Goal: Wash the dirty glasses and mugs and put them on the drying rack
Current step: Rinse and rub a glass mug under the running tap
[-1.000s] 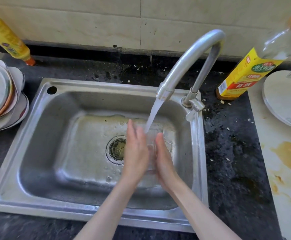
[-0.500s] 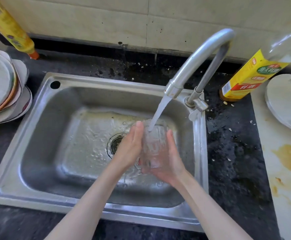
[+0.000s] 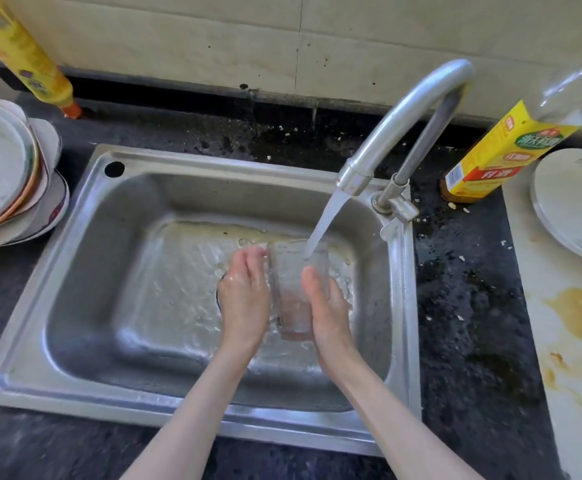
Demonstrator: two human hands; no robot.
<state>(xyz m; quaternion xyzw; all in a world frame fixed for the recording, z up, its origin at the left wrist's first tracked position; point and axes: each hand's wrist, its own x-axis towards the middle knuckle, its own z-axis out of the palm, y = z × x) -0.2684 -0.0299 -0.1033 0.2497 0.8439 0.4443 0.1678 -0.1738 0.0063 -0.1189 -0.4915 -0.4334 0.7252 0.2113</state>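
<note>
Plate stack (image 3: 9, 174) left of sink (image 3: 85, 237); bottle (image 3: 497, 157), plate (image 3: 573, 206) right.

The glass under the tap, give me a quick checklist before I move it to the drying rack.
1. Glass held on both sides by left hand and right hand: ok.
2. Stream from the faucet lands in the glass mouth: ok.
3. Glass rinsed clean: cannot tell, pinkish tint shows near its base.
4. Glass emptied of water: not ok, the stream is running into it.
5. Drying rack location: cannot tell, none in view.
6. Tap shut off: not ok.
</note>
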